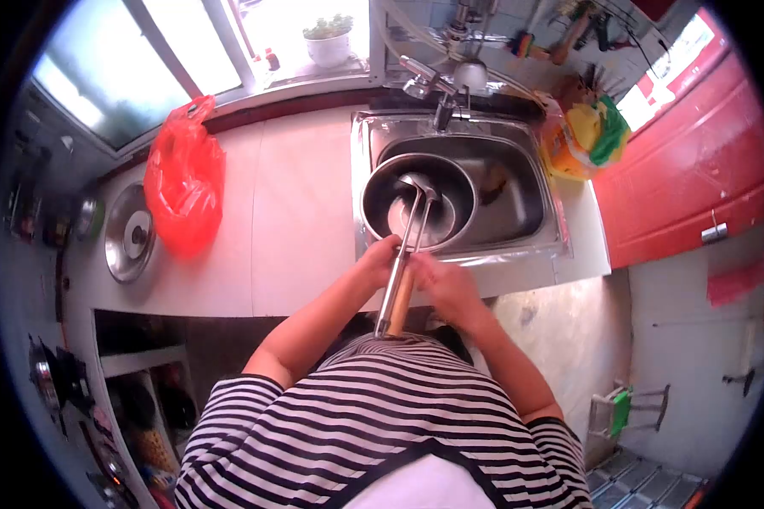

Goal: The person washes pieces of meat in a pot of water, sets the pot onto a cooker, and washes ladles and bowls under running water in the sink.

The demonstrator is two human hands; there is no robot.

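A round steel pot (372, 205) rests over the left part of the sink (530, 165). Two long-handled utensils lean out of it towards my body: a ladle (417, 181) and another with a wooden grip (401, 302). One has a long metal handle. At the pot's near rim, my left hand (379, 262) is closed beside the handles; what its fingers hold is hidden. My right hand (446, 287) is close to the wooden grip on the other side, its fingers smeared by motion.
A faucet (444, 110) stands behind the sink. On the left counter (297, 178) are a red plastic bag (187, 182) and a steel lid (130, 233). A yellow and green bag (581, 136) sits right of the sink, near a red cabinet door (688, 161).
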